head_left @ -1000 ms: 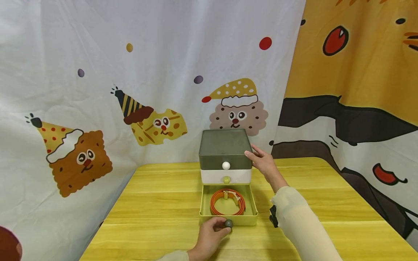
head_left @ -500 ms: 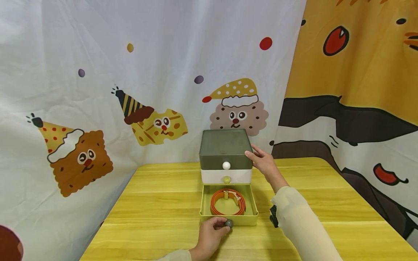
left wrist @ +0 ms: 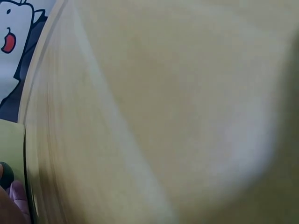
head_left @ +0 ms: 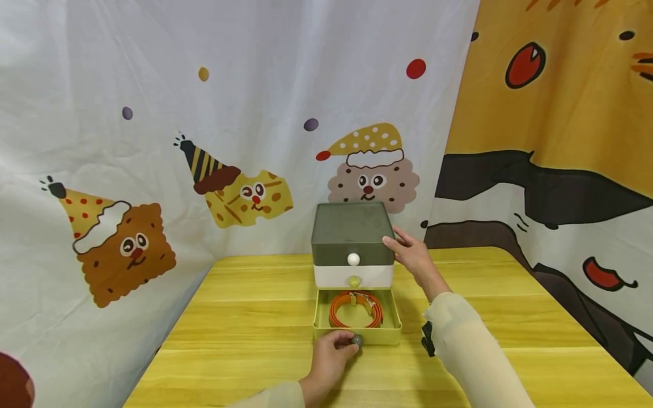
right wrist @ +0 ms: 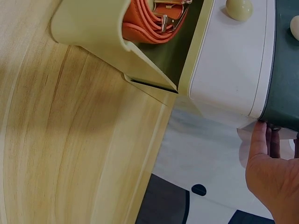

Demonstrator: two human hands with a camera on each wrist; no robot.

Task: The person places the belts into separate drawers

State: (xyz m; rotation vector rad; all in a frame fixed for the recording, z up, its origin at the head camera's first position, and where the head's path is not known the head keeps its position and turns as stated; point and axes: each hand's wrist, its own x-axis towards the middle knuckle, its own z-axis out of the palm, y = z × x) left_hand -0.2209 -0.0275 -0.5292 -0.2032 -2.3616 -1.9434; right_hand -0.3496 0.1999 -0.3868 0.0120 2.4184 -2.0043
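A small chest of stacked drawers (head_left: 352, 224) has a dark green top tier, a white middle tier and a yellow-green bottom drawer (head_left: 380, 336). That bottom drawer stands pulled out. A rolled orange belt (head_left: 334, 311) with a metal buckle lies in it, also plain in the right wrist view. My left hand (head_left: 327, 357) pinches the drawer's grey knob (head_left: 357, 340) between thumb and fingers. At the chest's right side, my right hand (head_left: 415, 258) rests against the dark top tier, its fingers extended along the side wall and its thumb near the front corner.
The chest stands near the back of the wooden table (head_left: 245, 328). Right behind it hangs a printed cloth (head_left: 265, 113) with cartoon figures. The upper tiers carry a white knob (head_left: 353, 259) and a yellow-green knob (head_left: 354, 281).
The bottom drawer has slid a little way back into the chest, carrying the belt with it. My left hand moved forward with the knob, while my right hand kept its place.
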